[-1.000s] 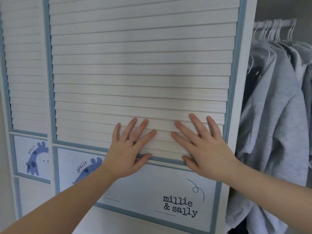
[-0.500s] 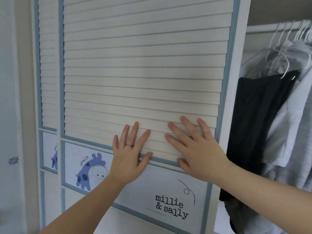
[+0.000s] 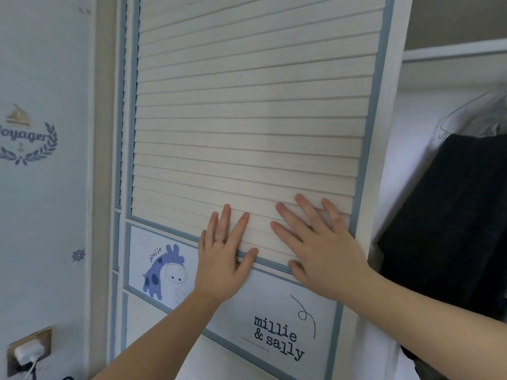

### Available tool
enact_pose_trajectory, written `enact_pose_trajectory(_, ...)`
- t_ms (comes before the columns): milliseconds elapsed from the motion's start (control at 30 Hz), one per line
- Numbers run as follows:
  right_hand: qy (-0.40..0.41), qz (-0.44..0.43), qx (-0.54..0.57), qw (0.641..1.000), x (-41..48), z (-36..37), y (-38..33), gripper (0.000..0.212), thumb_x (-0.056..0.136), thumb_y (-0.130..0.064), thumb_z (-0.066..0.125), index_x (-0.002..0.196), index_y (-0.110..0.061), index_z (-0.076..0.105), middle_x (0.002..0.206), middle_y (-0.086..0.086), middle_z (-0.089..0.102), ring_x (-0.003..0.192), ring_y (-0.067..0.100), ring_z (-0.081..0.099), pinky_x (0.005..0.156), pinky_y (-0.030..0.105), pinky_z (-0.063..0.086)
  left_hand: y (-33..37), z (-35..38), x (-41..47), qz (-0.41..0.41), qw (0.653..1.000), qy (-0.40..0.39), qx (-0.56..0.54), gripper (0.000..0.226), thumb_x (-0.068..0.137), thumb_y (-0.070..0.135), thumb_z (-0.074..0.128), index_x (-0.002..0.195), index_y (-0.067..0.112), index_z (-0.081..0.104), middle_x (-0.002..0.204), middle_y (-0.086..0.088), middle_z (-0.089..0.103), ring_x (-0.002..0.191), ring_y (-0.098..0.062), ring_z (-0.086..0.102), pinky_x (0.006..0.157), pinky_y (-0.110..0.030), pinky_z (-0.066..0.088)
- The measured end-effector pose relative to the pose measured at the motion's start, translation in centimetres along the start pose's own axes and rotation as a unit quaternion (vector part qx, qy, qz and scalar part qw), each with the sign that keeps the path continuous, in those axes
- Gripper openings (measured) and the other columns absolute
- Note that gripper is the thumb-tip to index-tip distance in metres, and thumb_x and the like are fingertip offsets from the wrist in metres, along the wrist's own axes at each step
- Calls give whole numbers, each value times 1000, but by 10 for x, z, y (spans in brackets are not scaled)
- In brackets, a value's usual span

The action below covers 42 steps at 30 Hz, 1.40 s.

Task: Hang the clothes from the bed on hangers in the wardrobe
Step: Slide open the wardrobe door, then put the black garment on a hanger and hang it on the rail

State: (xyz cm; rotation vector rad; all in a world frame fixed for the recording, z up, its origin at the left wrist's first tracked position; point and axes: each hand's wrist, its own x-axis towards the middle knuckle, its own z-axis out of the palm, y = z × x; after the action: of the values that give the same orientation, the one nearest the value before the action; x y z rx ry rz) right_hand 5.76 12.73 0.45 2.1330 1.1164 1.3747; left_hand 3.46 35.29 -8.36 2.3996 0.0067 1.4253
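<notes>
The slatted wardrobe door (image 3: 247,111) is filling the middle of the view, its white right edge (image 3: 384,160) standing clear of an open gap into the wardrobe. In that gap a dark garment (image 3: 450,229) is hanging just beside the door edge, with a wire hanger (image 3: 455,116) and pale clothing showing above it under a white shelf board (image 3: 452,52). At the door's left side, a second blue-framed panel (image 3: 119,133) is sitting close behind it, and beyond that a wall (image 3: 44,215) with a "Voyager" emblem (image 3: 26,138) is closing off the room on that side. A charger is sitting in a wall socket (image 3: 28,351) low on the left. Both hands are pressing flat against the lower slats, holding nothing. The left hand (image 3: 220,264) is lying with fingers spread and pointing up, a ring on 1 finger, its thumb resting on the blue trim below the slats. The right hand (image 3: 319,250) is lying just beside it, fingers splayed and angled up to the left, its outer side nearly touching the door's right frame. Below the hands, a panel is showing a giraffe drawing (image 3: 164,270) and the words "millie & sally" (image 3: 277,338). The bed is out of view.
</notes>
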Motion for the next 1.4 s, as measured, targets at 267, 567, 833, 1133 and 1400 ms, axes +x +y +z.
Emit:
enact_pose_trajectory(267, 5, 1, 18, 1000, 37, 9, -26, 77, 78, -48, 65, 146, -20, 46, 162, 6, 25, 149, 37, 13, 117, 62, 9, -37, -8, 7, -18, 1000, 15, -4, 68, 96, 58, 40, 157, 46, 13, 167, 13, -7, 154, -17, -9, 121, -52, 17)
enact_pose_trajectory(567, 6, -4, 19, 1000, 69, 16, -51, 75, 81, -48, 62, 147, -19, 44, 162, 7, 23, 150, 37, 11, 118, 60, 4, -75, -18, 14, -29, 1000, 9, 6, 69, 96, 58, 39, 157, 46, 8, 167, 11, -9, 154, -16, -12, 123, -49, 13)
enact_pose_trajectory(833, 1, -6, 11, 1000, 86, 20, -63, 74, 84, -48, 57, 150, -19, 40, 163, 7, 19, 150, 37, 7, 118, 61, 2, -94, -21, 18, -37, 999, 3, 6, 70, 97, 58, 38, 157, 46, 4, 167, 12, -13, 153, -16, -16, 124, -48, 9)
enact_pose_trajectory(1133, -2, -6, 14, 1000, 96, 24, -70, 73, 85, -47, 56, 150, -20, 40, 164, 6, 18, 150, 36, 6, 118, 61, 4, -105, -28, 21, -42, 999, -14, 2, 69, 96, 63, 33, 155, 50, 1, 166, 15, -16, 152, -14, -19, 124, -45, 6)
enact_pose_trajectory(1400, -8, -5, 52, 999, 97, 19, -71, 73, 79, -46, 62, 146, -22, 45, 161, 5, 25, 149, 35, 14, 118, 59, 8, -95, -40, 21, -91, 993, -60, 37, 70, 94, 68, 37, 151, 58, -2, 164, 19, -17, 152, -12, -18, 121, -56, -5)
